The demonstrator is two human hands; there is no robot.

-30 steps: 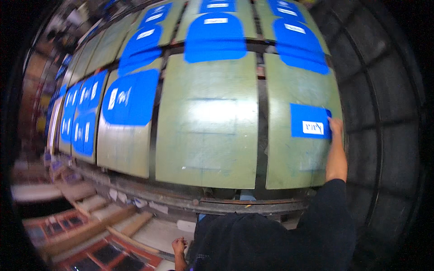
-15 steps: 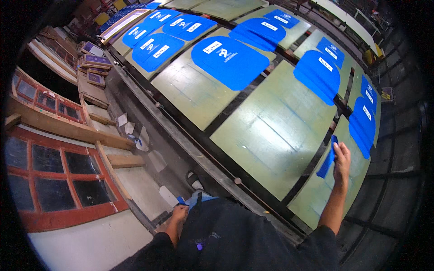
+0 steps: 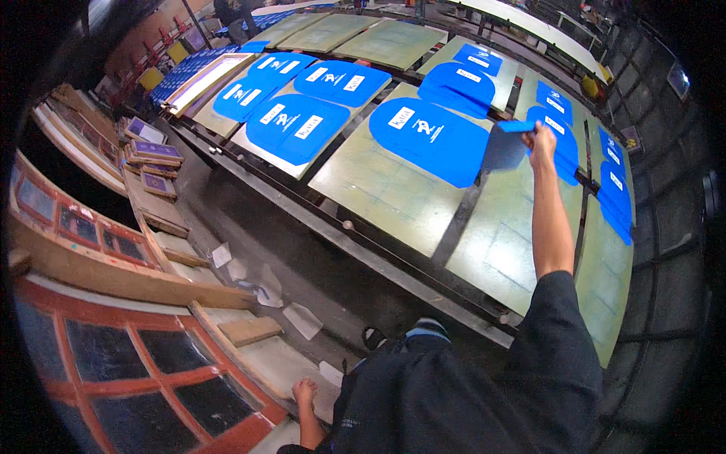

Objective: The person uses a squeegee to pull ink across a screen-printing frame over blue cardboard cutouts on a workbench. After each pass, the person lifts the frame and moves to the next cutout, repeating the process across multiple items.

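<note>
My right hand (image 3: 541, 141) reaches far out over a long row of pale green boards (image 3: 378, 193). It grips a small blue fabric piece (image 3: 514, 126) by its edge, lifted just above the board beside a large blue printed panel (image 3: 431, 138). Several more blue panels with white prints lie on the boards, among them one further left (image 3: 291, 125) and others along the right side (image 3: 612, 200). My left hand (image 3: 304, 391) hangs low by my side, over a wooden frame; whether it holds anything is unclear.
Red and bare wooden screen frames (image 3: 113, 356) lean in stacks at the left. White paper scraps (image 3: 302, 319) lie on the dark floor by the table's metal rail (image 3: 355, 234). My sandalled foot (image 3: 425, 328) stands close to the rail. A person stands at the far end (image 3: 234, 15).
The view has swung to the left along the table. My right hand has lifted the small blue piece off the board and now holds it raised further out.
</note>
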